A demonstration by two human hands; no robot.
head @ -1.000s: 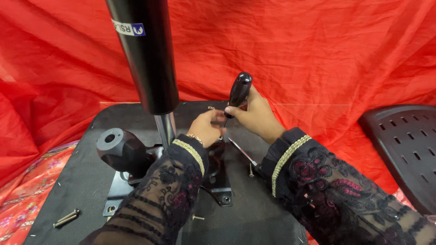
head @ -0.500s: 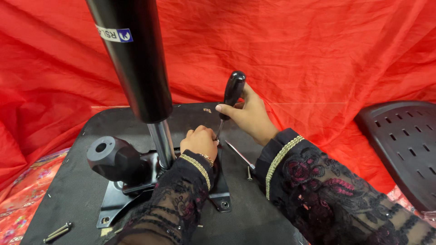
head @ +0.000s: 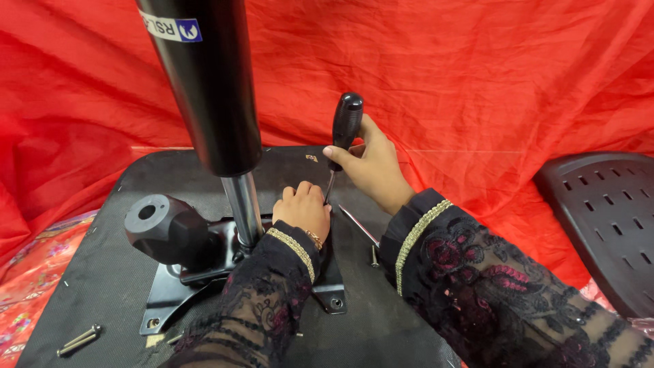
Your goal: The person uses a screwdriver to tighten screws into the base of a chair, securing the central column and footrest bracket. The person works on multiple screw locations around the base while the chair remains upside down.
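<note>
The right hand point(head: 371, 170) is wrapped around the black handle of a screwdriver point(head: 344, 129), thumb laid across the front of the grip. The tool stands nearly upright, tilted a little to the right at the top, and its thin shaft runs down to the left, where the tip disappears behind the left hand. The left hand point(head: 303, 211) is curled, knuckles up, resting on the black metal plate point(head: 327, 289) just beside the shaft; its fingertips are tucked under near the tip, and whether they pinch anything cannot be told. Both wrists wear dark lace sleeves with gold trim.

The plate lies flat on the black seat base point(head: 102, 272), a bolt hole showing at its near right corner. From the plate rises a shiny steel rod that widens into a thick black cylinder point(head: 204, 82), leaning slightly left and running out of the top of the view. Left of the rod a black knob point(head: 163, 228) with a round hole in its face sticks out from the mechanism.

A loose thin metal tool point(head: 359, 225) lies on the base just right of the left hand, with a screw point(head: 374, 255) near it. Two bolts point(head: 78, 339) lie at the base's near left corner. Red cloth point(head: 477, 75) covers the background, and a perforated black panel point(head: 606, 218) sits well apart at the right.
</note>
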